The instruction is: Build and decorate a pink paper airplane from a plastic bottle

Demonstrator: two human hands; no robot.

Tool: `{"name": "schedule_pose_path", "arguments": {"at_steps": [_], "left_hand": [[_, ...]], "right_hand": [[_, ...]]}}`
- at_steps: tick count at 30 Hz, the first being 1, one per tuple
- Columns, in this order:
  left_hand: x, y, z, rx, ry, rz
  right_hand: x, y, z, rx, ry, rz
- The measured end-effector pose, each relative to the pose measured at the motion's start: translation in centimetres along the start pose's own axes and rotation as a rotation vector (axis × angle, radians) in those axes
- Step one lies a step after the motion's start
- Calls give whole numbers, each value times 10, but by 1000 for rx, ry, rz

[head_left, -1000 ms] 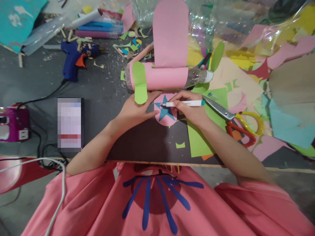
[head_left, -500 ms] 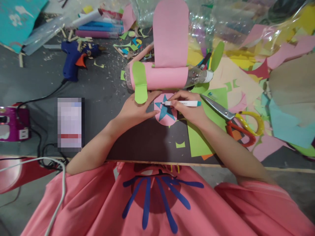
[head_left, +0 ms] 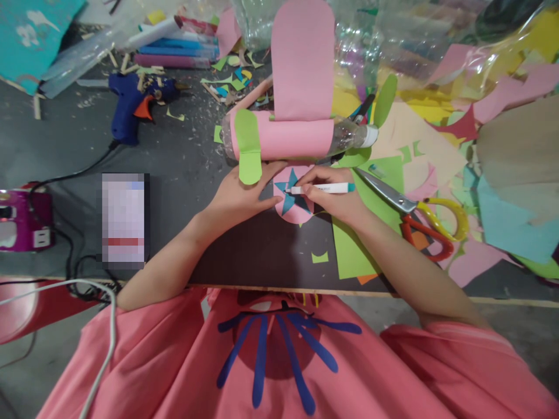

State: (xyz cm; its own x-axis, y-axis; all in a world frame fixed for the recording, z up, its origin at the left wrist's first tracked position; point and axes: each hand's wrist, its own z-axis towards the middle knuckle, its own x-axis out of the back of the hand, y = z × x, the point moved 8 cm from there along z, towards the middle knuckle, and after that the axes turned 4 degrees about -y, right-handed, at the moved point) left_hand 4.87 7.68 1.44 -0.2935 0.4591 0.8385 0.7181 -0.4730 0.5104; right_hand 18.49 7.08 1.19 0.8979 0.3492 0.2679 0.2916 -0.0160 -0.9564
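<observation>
Right fingers point(head_left: 324, 173) around white marker point(head_left: 331, 188)

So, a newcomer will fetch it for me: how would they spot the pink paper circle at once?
On the dark table, a pink-wrapped bottle lies on its side. Just below it in view, between the left hand and the right hand, is a small pink paper circle. A blue star sets it apart from the plain pink panel beyond the bottle.

The white marker point(head_left: 338, 188) held in the right fingers point(head_left: 315, 195) has tiny dark letters point(head_left: 325, 188) on its side, too small and blurry to read.
</observation>
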Motion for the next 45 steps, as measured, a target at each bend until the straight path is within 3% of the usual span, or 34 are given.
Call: {"name": "schedule_pose_path", "arguments": {"at_steps": [8,15,33,40,45], "left_hand": [[0,0,0,-6,-5,4],[0,0,0,-1,0,11],[-1,-1,0,25,-22,15],[0,0,-1,-2,-3,-6],[-1,0,-1,8,-10,9]], "right_hand": [[10,-1,-1,7,127,-4],[11,-3,0,-5,138,-25],[0,-2,-2,10,26,36],[13,-2,-2,-16,170,11],[14,-4,-2,4,180,-14]]}}
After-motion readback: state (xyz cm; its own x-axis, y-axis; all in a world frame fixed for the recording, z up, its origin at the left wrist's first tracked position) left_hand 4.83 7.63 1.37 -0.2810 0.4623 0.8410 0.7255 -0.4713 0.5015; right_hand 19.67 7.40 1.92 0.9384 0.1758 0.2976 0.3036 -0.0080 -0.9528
